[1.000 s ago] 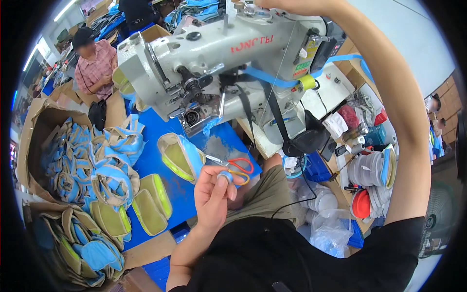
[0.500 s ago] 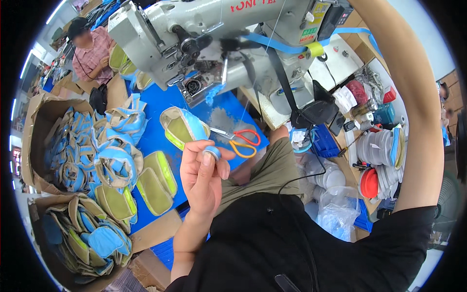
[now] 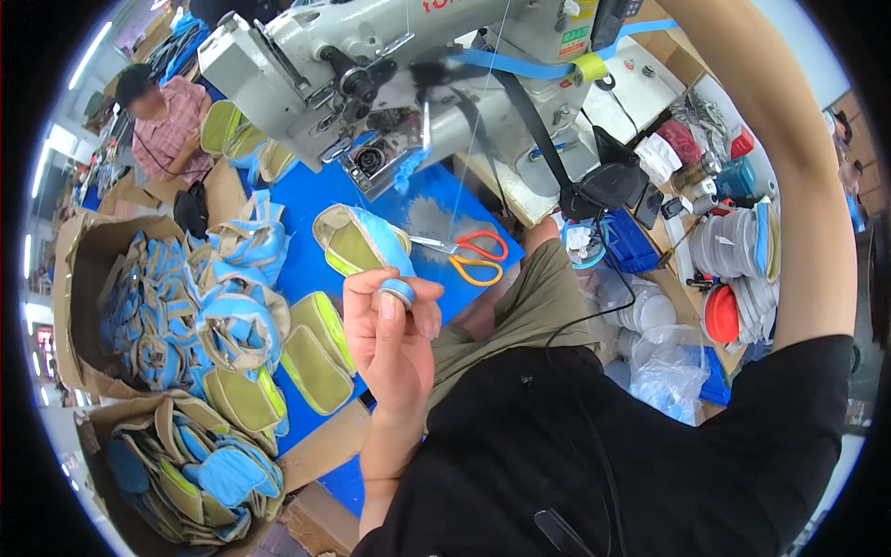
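Between the thumb and fingers of my left hand (image 3: 394,343) is a small metal bobbin (image 3: 397,292) wound with light blue thread. Just beyond that hand, a green and blue fabric pouch (image 3: 357,243) lies on the blue table. Beside it are scissors (image 3: 469,255) with one red and one orange handle loop. Over the table stands a grey sewing machine (image 3: 371,102), its round hook area (image 3: 369,160) exposed, with a blue tuft of thread next to it. My right arm (image 3: 789,139) reaches up past the top edge, so my right hand is out of sight.
On the left, one cardboard box (image 3: 79,297) holds blue and beige fabric pieces, another (image 3: 97,436) flat pouches. Green panels (image 3: 316,362) lie between boxes and hand. Thread spools (image 3: 724,246) crowd a shelf at right. A co-worker (image 3: 167,125) sits at the far left.
The view has shifted slightly, so most things sit a little further right. My left hand keeps its pinch on the bobbin, which is turned a little. My right arm stays raised.
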`<move>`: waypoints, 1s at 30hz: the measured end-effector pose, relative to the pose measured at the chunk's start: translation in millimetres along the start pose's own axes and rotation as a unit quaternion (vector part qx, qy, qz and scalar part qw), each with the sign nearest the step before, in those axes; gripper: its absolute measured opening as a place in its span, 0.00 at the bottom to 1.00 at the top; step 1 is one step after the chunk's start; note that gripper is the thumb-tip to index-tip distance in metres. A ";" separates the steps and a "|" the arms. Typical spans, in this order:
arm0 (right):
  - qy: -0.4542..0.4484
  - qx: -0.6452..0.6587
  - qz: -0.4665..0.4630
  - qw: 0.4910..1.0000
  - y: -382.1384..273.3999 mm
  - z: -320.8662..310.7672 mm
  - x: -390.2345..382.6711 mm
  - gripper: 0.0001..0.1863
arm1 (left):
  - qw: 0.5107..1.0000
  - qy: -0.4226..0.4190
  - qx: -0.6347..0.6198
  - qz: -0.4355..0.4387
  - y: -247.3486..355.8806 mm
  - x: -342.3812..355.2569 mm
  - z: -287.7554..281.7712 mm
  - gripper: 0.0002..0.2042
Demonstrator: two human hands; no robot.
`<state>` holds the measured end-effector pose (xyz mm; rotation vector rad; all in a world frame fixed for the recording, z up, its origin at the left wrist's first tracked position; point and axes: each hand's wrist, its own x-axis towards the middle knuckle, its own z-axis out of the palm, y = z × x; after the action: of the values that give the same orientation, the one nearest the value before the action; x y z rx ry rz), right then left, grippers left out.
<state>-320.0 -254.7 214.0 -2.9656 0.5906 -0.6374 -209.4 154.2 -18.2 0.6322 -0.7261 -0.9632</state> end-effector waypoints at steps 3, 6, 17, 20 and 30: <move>-0.016 -0.046 0.011 0.999 4.8 -6.3 2.7 0.17 | 1.000 -0.003 -0.015 -0.010 3.2 -1.0 1.8 0.11; -0.028 0.018 0.080 0.996 -11.2 -8.2 -3.9 0.18 | 1.000 0.003 -0.015 -0.010 10.0 -0.1 -1.4 0.12; 0.319 -0.002 0.030 0.947 -161.8 131.9 -226.3 0.11 | 0.992 0.035 0.125 -0.012 120.6 -76.8 -61.3 0.12; 0.074 0.121 0.088 0.986 -195.7 242.6 -263.1 0.17 | 0.980 0.035 0.197 -0.001 166.3 -105.0 -73.9 0.14; -0.212 0.249 0.236 0.915 -137.8 356.2 -296.6 0.40 | 0.881 -0.082 0.388 0.259 292.8 -96.7 26.7 0.10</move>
<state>-376.2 -25.8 -208.3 -2.2520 0.8904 -0.0693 -121.7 362.6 193.1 0.9851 -1.3759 -0.1925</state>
